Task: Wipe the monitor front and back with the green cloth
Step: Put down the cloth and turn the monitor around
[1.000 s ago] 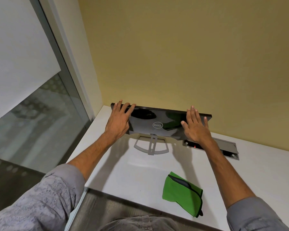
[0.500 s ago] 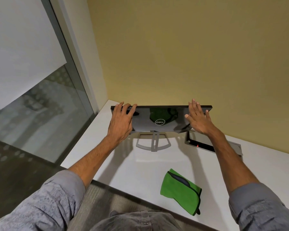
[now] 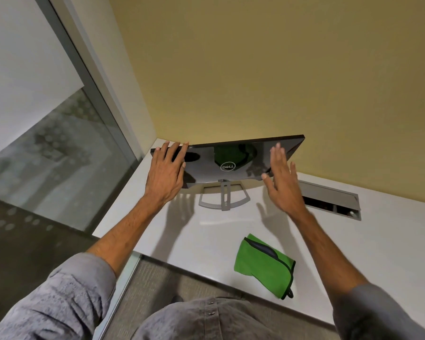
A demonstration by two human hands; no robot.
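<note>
Head view shows the monitor (image 3: 233, 159) standing on its curved grey stand (image 3: 224, 198) at the far corner of the white bench (image 3: 368, 241), its glossy back with the round logo turned toward the person. The left hand (image 3: 166, 171) lies on the panel's left end, fingers (image 3: 176, 149) hooked over the top edge and thumb on the rear face, so it is clasped on the monitor. The right hand (image 3: 284, 179) is spread, fingers apart, just in front of the panel's right part and holding nothing (whether its fingertips touch the surface I cannot tell). The green cloth (image 3: 263, 265) lies folded on the bench near the front edge, well apart from both hands and nearer the right arm; its green shows mirrored in the panel. A grey cable hatch (image 3: 329, 196) sits open in the bench to the right of the stand. I judge the step in hand to be positioning the screen for cleaning its rear, with no wiping under way since the cloth is unheld. The next move probably calls for the right hand to drop back to the cloth and gather it, while the left steadies the panel against tipping on its narrow foot.
</note>
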